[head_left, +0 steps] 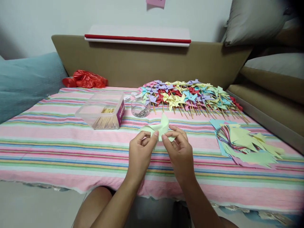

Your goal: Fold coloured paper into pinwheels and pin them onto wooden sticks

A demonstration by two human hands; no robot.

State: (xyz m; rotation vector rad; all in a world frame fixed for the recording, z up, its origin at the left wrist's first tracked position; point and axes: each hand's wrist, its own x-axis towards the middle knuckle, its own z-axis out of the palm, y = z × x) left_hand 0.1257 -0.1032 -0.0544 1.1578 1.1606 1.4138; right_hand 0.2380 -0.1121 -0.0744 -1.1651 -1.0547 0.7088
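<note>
A pale green paper pinwheel [163, 126], its blades partly folded in, is held up between my two hands over the striped cloth. My left hand [142, 145] pinches its left side between thumb and fingers. On the other side my right hand [178, 145] grips the paper the same way, thumb near its middle. Behind the hands stands a clear round jar [140, 109] with small metal pins at its bottom. To its left is a clear plastic box [102, 110] holding many thin wooden sticks [104, 122].
Finished pinwheels on sticks [182, 96] in several colours lie heaped at the back right. Cut paper sheets [244, 142] are piled at the right. A red plastic bag [89, 79] lies at the back left. Cushions [26, 82] and a brown backboard [142, 66] border the striped cloth [71, 152].
</note>
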